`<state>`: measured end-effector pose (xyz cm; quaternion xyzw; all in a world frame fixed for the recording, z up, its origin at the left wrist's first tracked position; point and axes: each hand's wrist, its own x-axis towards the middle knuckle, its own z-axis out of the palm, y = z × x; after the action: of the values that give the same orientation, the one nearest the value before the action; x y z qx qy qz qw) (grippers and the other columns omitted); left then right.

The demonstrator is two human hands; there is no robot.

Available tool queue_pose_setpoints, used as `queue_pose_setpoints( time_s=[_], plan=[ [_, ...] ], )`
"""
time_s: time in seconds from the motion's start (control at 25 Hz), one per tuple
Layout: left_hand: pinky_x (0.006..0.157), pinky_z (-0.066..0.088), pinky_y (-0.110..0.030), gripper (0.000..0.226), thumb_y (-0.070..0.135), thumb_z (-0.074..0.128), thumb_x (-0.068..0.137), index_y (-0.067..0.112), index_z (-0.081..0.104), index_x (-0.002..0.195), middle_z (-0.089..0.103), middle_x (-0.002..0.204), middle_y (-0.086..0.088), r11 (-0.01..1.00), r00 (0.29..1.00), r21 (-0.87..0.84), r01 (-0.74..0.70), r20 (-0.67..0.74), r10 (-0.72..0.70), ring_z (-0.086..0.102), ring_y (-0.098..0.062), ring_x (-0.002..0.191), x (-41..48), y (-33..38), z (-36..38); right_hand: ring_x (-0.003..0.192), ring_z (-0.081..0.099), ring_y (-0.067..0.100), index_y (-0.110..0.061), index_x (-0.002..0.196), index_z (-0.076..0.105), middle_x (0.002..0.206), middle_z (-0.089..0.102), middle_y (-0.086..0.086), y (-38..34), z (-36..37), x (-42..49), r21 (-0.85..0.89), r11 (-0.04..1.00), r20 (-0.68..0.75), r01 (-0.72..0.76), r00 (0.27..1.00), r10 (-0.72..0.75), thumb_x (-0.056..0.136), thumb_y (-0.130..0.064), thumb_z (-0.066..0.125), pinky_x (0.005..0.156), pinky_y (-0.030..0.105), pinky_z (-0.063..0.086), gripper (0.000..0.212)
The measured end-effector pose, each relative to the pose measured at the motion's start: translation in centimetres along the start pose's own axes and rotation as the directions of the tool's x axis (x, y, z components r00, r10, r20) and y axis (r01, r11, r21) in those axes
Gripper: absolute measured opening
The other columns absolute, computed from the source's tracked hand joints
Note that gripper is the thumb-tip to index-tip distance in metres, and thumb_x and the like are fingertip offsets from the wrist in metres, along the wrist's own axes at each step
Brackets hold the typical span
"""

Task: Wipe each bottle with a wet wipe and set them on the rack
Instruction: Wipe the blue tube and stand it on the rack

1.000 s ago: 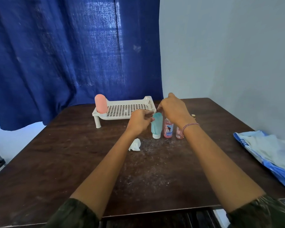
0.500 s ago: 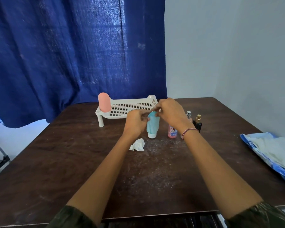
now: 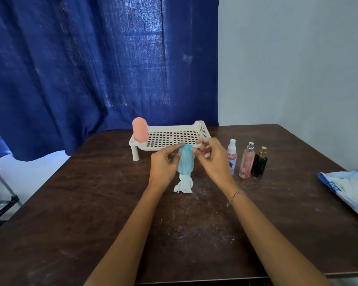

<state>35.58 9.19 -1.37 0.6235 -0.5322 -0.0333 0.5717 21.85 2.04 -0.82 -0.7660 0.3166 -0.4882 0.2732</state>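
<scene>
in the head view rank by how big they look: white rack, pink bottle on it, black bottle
1. white rack
2. pink bottle and black bottle look alike; the pink one stands farther back: unranked.

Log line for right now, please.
hold: left grip and right grip on teal bottle | rack: pink bottle only | waiting: three spray bottles on table | wipe: on table

Teal bottle (image 3: 186, 162) shifted, now over wipe (image 3: 183, 185)

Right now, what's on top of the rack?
Only the pink bottle, upright at the left end of the rack. The grid beside it shows bare; the right hand and teal bottle cover its near right corner.
</scene>
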Motion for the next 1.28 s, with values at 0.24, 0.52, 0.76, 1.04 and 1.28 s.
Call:
queue_pose_setpoints(
  time_s=[0.24, 0.52, 0.76, 1.04, 1.28],
  plan=[
    [0.083, 0.050, -0.010, 0.032, 0.007, 0.064, 0.088, 0.016, 0.066, 0.119, 0.066, 0.121, 0.000, 1.000, 1.000, 0.010, -0.024, -0.006, 0.024, 0.062, 0.002, 0.094, -0.2, -0.8, -0.4, 0.083, 0.053, 0.004, -0.024, 0.102, 0.069, 0.092, 0.061, -0.011, 1.6, 0.0, -2.4, -0.100, 0.978, 0.455, 0.182, 0.883, -0.118, 0.081, -0.040, 0.068, 0.071, 0.022, 0.046, 0.027],
    [0.078, 0.049, -0.006, 0.034, 0.008, 0.065, 0.087, 0.016, 0.065, 0.120, 0.065, 0.121, 0.001, 0.997, 0.998, 0.043, -0.062, 0.019, 0.061, 0.061, 0.002, 0.090, -0.2, -0.5, -0.4, 0.095, 0.044, 0.002, -0.026, 0.113, 0.067, 0.106, 0.056, -0.013, 1.8, -0.2, -1.8, -0.213, 0.933, 0.667, 0.292, 0.740, -0.080, 0.074, -0.042, 0.074, 0.078, 0.022, 0.041, 0.043],
    [0.078, 0.051, -0.009, 0.035, 0.006, 0.067, 0.085, 0.016, 0.066, 0.118, 0.067, 0.113, 0.004, 0.996, 0.997, 0.029, -0.080, 0.007, 0.080, 0.064, -0.001, 0.088, -0.2, -0.3, -0.6, 0.087, 0.055, 0.005, -0.024, 0.090, 0.072, 0.094, 0.060, -0.008, 1.0, -0.9, -1.7, -0.056, 0.981, 0.525, 0.186, 0.841, -0.130, 0.076, -0.026, 0.075, 0.076, 0.026, 0.050, 0.015],
    [0.078, 0.051, -0.008, 0.034, 0.010, 0.071, 0.082, 0.017, 0.068, 0.115, 0.069, 0.114, 0.000, 0.994, 0.997, 0.065, -0.083, -0.003, 0.083, 0.065, -0.002, 0.083, -0.2, -0.2, -0.5, 0.097, 0.058, 0.005, -0.014, 0.096, 0.063, 0.109, 0.065, -0.002, 0.5, -1.0, -1.2, 0.155, 0.988, -0.127, -0.005, 0.992, 0.025, 0.083, -0.021, 0.069, 0.077, 0.013, 0.051, 0.016],
    [0.080, 0.049, -0.009, 0.026, 0.017, 0.069, 0.085, 0.017, 0.070, 0.111, 0.068, 0.105, 0.009, 0.990, 0.991, -0.020, -0.137, 0.013, 0.137, 0.065, 0.000, 0.091, -0.4, 0.1, -0.4, 0.101, 0.059, 0.009, -0.009, 0.109, 0.066, 0.114, 0.063, 0.003, 0.6, 0.4, -1.0, 0.123, 0.991, -0.171, 0.047, 0.985, -0.026, 0.085, -0.021, 0.066, 0.081, 0.017, 0.053, 0.027]
  ],
)
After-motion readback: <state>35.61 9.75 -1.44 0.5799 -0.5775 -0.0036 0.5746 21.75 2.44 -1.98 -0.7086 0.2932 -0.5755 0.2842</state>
